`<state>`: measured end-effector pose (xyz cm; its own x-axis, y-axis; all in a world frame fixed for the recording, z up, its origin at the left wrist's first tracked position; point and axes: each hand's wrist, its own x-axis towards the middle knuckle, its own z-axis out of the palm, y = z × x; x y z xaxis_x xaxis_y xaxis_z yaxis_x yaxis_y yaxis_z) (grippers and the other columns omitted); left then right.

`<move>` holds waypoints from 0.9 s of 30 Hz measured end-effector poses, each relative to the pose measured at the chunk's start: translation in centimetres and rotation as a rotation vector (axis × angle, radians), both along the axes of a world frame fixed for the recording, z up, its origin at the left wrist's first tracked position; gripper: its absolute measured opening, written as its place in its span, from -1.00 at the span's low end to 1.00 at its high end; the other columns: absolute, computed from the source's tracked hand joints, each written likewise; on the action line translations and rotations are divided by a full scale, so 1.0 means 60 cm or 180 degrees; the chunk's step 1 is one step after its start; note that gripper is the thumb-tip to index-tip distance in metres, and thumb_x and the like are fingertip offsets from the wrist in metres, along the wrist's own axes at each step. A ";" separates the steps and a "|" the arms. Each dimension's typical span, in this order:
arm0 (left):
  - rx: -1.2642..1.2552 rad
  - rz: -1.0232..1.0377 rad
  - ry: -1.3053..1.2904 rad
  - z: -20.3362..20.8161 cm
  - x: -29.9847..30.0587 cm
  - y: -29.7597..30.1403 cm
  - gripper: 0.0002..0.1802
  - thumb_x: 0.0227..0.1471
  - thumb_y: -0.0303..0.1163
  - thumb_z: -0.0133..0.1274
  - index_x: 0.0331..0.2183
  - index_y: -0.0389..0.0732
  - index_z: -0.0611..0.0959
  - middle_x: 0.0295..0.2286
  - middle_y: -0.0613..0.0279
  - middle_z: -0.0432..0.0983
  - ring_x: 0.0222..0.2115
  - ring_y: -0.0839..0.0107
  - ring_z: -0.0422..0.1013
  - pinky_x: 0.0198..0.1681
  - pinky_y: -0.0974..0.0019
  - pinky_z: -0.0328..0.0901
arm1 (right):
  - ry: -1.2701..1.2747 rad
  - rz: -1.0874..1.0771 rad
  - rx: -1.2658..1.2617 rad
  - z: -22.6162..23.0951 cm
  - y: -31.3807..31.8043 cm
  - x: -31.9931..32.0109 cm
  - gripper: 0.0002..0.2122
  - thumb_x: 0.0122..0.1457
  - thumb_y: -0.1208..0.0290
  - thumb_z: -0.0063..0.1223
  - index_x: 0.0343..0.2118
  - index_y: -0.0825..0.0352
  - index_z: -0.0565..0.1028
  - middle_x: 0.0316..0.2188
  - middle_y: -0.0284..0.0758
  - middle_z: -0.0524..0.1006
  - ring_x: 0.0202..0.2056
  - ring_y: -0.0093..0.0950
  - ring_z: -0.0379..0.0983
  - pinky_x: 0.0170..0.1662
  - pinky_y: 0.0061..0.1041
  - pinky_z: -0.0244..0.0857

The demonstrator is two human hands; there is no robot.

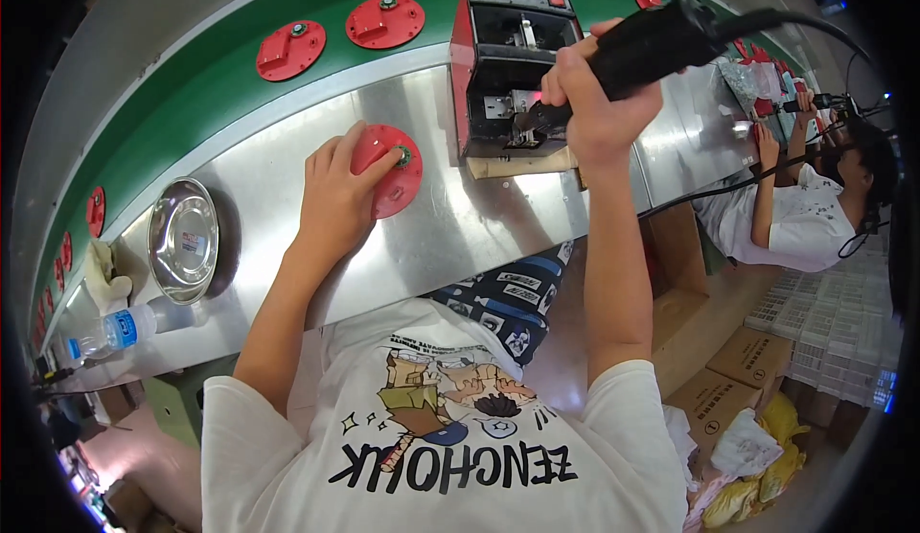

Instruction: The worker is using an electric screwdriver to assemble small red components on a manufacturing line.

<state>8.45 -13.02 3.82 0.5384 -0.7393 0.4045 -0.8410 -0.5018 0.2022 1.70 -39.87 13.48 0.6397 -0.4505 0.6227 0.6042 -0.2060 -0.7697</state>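
White shirt cloth (450, 509) fills the near edge, between two bare forearms. Past it, on the metal table (273, 164), the left hand (335, 183) lies over the left part of a red disc (393, 193), fingers loosely spread, the thumb reaching across to a small green part (403, 156); whether any finger curls under the rim I cannot tell. Farther right, the right hand (613, 111) is wrapped snugly round a black power tool (652, 49), its lower end slanting down and left to the front of a red-and-black box (498, 73). Whether its tip touches anything there is too small to tell.

For this step, a firm grip and gentle approach seem best: the tip should meet the box squarely rather than scrape its side. The black cable (757, 22) wants slack, so that it does not tug the tool askew. Light, even pressure from the left hand should stop the disc sliding on the smooth metal; a hard thumb could shift the green part.
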 end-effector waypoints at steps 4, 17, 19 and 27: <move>-0.0082 0.0088 -0.0034 -0.002 -0.006 -0.006 -0.47 -0.23 -0.49 0.19 -0.11 0.11 0.65 0.08 0.01 0.29 -0.02 0.01 0.28 0.03 0.06 0.18 | 0.0136 0.1012 -0.0350 0.007 -0.013 -0.012 -0.67 0.03 0.81 -0.01 -0.14 0.39 0.29 -0.60 -0.30 0.38 -0.68 -0.54 0.27 -0.54 -0.44 0.29; -0.0418 -0.0202 0.0461 -0.005 -0.001 -0.012 -0.51 -0.24 -0.46 0.21 -0.15 0.14 0.66 0.01 0.18 0.33 -0.15 0.12 0.29 -0.05 0.12 0.21 | -0.0140 0.0954 0.0392 -0.014 0.128 0.009 -0.62 0.06 0.74 0.01 -0.05 0.44 0.24 -0.61 -0.31 0.41 -0.69 -0.55 0.29 -0.60 -0.51 0.26; -0.0462 -0.0227 0.0496 -0.007 -0.001 -0.013 -0.50 -0.24 -0.46 0.21 -0.15 0.14 0.66 0.01 0.19 0.32 -0.14 0.12 0.28 -0.05 0.12 0.21 | -0.0189 0.0953 0.0572 -0.026 0.131 0.021 -0.64 0.01 0.78 0.04 -0.11 0.52 0.26 -0.61 -0.28 0.48 -0.68 -0.56 0.37 -0.58 -0.54 0.32; -0.0453 -0.0220 0.0479 -0.011 0.001 -0.006 -0.50 -0.23 -0.44 0.21 -0.14 0.17 0.65 0.03 0.24 0.30 -0.10 0.11 0.27 -0.04 0.13 0.20 | 0.0091 0.0706 0.0771 -0.073 0.144 0.044 -0.68 0.01 0.77 0.07 -0.14 0.53 0.31 -0.61 -0.27 0.50 -0.68 -0.56 0.38 -0.57 -0.53 0.33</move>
